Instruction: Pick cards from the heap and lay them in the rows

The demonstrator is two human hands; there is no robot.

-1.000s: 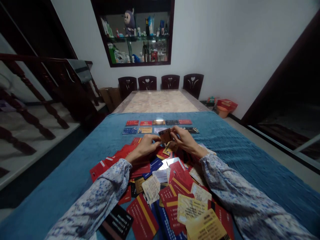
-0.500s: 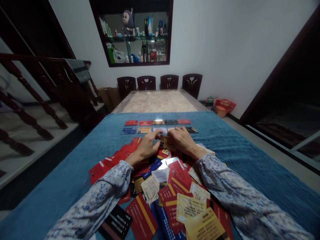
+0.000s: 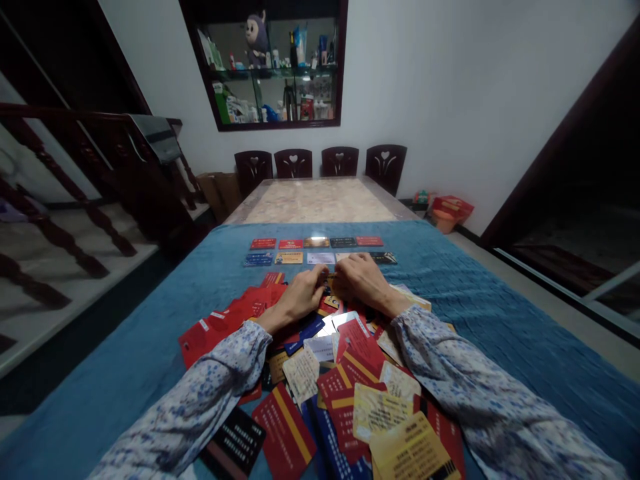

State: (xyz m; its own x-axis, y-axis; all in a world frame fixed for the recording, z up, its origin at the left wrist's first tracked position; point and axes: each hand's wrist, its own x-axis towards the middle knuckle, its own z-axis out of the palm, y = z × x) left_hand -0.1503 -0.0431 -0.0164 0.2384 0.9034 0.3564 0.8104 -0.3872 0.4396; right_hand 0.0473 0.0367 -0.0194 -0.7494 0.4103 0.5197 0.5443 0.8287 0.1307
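Observation:
A big loose pile of plastic cards (image 3: 345,393), red, blue, gold and black, lies on the blue cloth (image 3: 475,307) in front of me. My left hand (image 3: 301,297) and my right hand (image 3: 361,280) rest close together on the far end of the pile, fingers curled down onto a small card (image 3: 329,288) between them. That card is mostly hidden by my fingers. Beyond my hands, two short rows of cards (image 3: 317,249) lie laid out side by side on the cloth.
The cloth covers the near part of a long marble-topped table (image 3: 320,200) with dark chairs (image 3: 340,161) at its far end. A wall cabinet (image 3: 273,63) with bottles hangs behind. A wooden stair rail (image 3: 75,173) stands left; a red basin (image 3: 450,212) sits on the floor right.
A second ago both hands held a card up above the pile; they have lowered it and now press down on the pile's far end.

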